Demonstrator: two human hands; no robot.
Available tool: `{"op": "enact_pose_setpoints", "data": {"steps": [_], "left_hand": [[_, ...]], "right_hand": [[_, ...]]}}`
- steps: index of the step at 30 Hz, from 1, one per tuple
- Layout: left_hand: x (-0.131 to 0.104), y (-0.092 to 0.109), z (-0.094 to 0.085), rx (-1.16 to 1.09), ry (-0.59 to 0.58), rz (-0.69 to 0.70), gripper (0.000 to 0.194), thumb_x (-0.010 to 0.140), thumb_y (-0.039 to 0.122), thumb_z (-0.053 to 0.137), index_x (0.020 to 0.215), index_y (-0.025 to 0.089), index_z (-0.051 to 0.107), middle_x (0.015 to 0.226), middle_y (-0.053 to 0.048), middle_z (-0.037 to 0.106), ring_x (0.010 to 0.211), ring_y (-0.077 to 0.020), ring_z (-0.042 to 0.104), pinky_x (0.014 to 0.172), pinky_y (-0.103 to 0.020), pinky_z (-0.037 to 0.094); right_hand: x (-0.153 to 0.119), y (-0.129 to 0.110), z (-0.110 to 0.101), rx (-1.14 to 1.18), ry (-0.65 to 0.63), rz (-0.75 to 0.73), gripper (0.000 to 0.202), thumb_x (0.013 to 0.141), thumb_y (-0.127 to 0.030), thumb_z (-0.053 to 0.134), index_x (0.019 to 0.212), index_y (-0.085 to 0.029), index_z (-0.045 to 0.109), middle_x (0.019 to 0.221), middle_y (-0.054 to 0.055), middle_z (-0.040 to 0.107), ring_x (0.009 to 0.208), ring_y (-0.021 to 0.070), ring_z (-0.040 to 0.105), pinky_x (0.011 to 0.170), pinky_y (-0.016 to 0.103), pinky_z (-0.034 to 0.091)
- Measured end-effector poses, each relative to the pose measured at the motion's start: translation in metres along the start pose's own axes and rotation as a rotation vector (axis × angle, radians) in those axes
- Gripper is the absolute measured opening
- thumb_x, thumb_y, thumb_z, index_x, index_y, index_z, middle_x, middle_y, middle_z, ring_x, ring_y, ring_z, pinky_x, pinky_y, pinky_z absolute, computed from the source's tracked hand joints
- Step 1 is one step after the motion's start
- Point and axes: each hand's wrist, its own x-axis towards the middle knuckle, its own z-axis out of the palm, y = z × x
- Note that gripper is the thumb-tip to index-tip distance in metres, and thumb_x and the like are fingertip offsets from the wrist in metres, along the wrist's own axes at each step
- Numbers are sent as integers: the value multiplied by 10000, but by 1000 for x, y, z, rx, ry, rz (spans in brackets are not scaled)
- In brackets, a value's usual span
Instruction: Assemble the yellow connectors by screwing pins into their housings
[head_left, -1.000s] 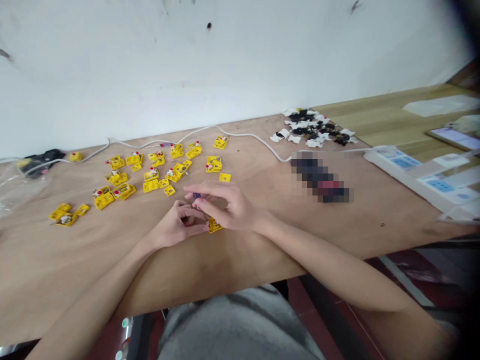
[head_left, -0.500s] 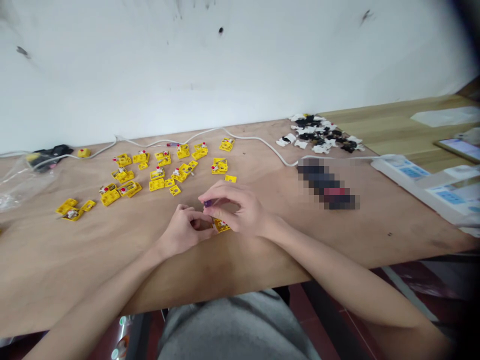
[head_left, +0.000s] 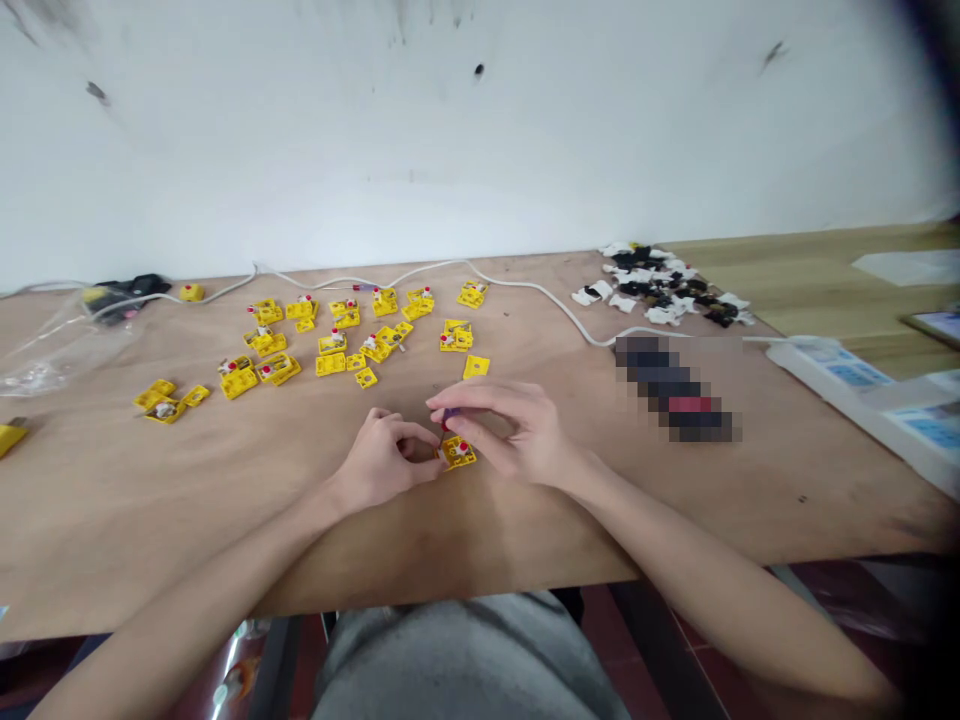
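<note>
Near the front edge of the table, my left hand (head_left: 386, 458) pinches the left side of a small open yellow plastic casing (head_left: 466, 461) that has white parts and a red button in it. My right hand (head_left: 521, 435) is closed on the purple-and-red handle of a small screwdriver (head_left: 449, 418). Its thin shaft points down at the casing's left part; whether the tip touches a screw is too small to make out. Just beyond my hands lies a flat yellow cover (head_left: 476, 368) with a hole in it.
Several opened yellow casings (head_left: 330, 362) spread over the left and middle of the table. Behind them lies another screwdriver (head_left: 365, 288) by a white cable (head_left: 525, 283). Black and white pieces (head_left: 660, 285) are heaped at the back right, near a white power strip (head_left: 847, 368).
The view has shifted, so the table items appear further right. My right hand has tilted, uncovering more of the casing and its red button. The screwdriver's shaft now shows above the casing.
</note>
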Motion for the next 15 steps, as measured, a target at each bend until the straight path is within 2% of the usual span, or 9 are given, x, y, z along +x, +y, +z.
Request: {"op": "enact_pose_setpoints", "data": {"steps": [4,8,12,15], "left_hand": [[0,2,1,-21,17,-6,115,738,310,768,725,203,726,530,85,483,577,-89,474,850,-321,348],[1,1,2,-36,31,5,114,732,297,765,724,195,714,539,92,475,570,-78,468,862,-318,342],[2,-1,2,-32,33,21,112,739,306,753,722,200,719,514,96,439,553,-77,450,841,-315,337],[2,-2,3,-28,35,22,103,746,314,748,772,215,743,516,97,457,550,-78,449,849,-322,331]], "right_hand": [[-1,-1,0,-38,22,-84,216,875,-134,709,1082,-192,689,959,63,724,870,173,686,775,312,593],[-3,-3,0,-26,-50,-25,296,916,-94,629,1193,-196,649,1039,79,724,933,177,690,824,327,591],[-3,-2,0,-62,8,-88,295,865,-114,719,1142,-211,681,947,54,698,843,157,669,756,295,585],[-3,-1,1,-44,-61,-60,356,931,-109,613,1272,-210,631,1075,95,684,954,179,667,816,329,589]]}}
